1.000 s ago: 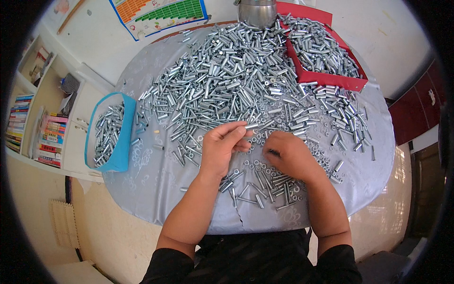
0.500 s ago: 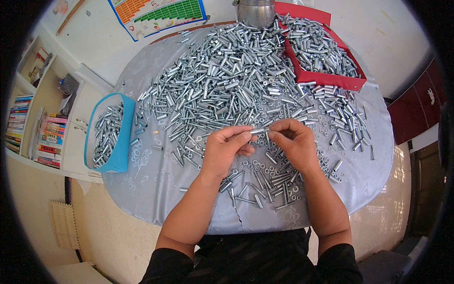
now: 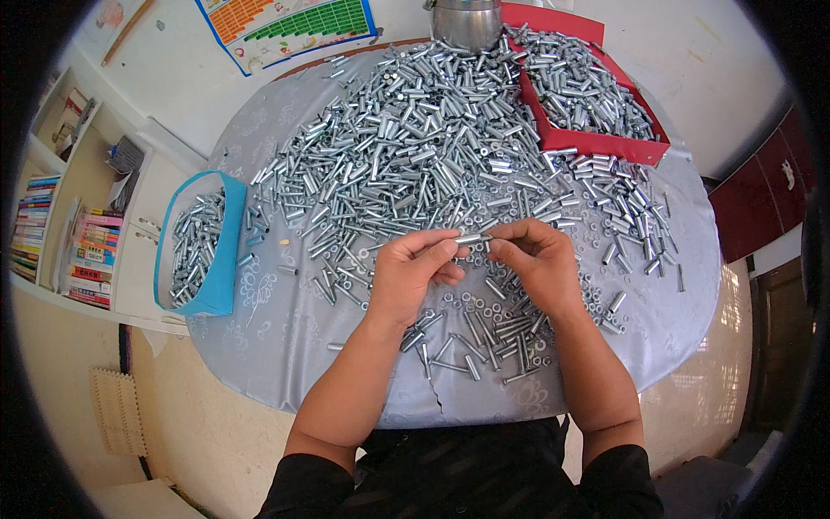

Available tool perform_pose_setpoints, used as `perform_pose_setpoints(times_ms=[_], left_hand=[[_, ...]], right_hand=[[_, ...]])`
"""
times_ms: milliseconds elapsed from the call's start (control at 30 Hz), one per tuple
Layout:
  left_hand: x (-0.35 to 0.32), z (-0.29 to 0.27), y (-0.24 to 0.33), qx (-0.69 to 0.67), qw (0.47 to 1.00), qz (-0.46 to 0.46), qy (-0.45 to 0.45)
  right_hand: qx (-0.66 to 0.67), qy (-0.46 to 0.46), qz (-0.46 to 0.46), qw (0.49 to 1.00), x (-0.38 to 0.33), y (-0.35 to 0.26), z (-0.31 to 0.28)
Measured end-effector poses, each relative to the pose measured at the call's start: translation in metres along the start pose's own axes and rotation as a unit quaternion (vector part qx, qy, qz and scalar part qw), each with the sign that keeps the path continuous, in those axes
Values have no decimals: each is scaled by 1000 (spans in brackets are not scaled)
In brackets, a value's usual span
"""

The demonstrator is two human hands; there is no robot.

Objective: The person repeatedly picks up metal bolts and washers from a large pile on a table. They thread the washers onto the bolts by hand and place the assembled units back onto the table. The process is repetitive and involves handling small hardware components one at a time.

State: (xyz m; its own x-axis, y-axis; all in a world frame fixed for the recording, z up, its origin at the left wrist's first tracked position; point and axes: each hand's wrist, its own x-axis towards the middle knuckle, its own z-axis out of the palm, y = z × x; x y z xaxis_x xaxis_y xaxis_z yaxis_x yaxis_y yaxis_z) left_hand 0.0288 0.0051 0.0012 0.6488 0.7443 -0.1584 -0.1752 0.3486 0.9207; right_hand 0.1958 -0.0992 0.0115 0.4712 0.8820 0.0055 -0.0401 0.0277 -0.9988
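Over the near middle of the table, my left hand (image 3: 408, 270) pinches a shiny metal sleeve anchor (image 3: 468, 240) between thumb and fingers, lying roughly level. My right hand (image 3: 546, 264) is closed at the anchor's right end, thumb and forefinger pressed together; whatever small part they grip is mostly hidden. Below my hands lies a small heap of bolts and sleeves (image 3: 510, 333), with loose nuts (image 3: 471, 301) scattered around it. A big pile of metal sleeves and bolts (image 3: 406, 130) spreads beyond my hands.
A red box (image 3: 605, 149) full of metal parts stands at the far right, beside a steel pot (image 3: 468, 24). At the left sits a blue fabric bin (image 3: 226, 251) holding sleeves. A grey cloth (image 3: 294, 363) covers the table; a bookshelf (image 3: 130, 268) stands left.
My right fingers have shifted slightly at the anchor's right end. My left hand keeps its hold in nearly the same place; the piles look the same.
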Motion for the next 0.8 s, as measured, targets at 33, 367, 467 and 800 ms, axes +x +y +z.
perform_pose_setpoints(times_ms=[33, 367, 467, 800], left_hand=[[0, 0, 0, 0, 1000, 0, -1], [-2, 1, 2, 6, 1000, 1, -4], [-2, 2, 1, 5, 1000, 0, -8], [0, 0, 0, -13, 1000, -10, -3]], right_hand=[[-2, -1, 1, 1000, 0, 0, 0], [23, -19, 11, 999, 2, -1, -3], [55, -10, 16, 998, 2, -1, -2], [-78, -18, -9, 997, 2, 0, -4]])
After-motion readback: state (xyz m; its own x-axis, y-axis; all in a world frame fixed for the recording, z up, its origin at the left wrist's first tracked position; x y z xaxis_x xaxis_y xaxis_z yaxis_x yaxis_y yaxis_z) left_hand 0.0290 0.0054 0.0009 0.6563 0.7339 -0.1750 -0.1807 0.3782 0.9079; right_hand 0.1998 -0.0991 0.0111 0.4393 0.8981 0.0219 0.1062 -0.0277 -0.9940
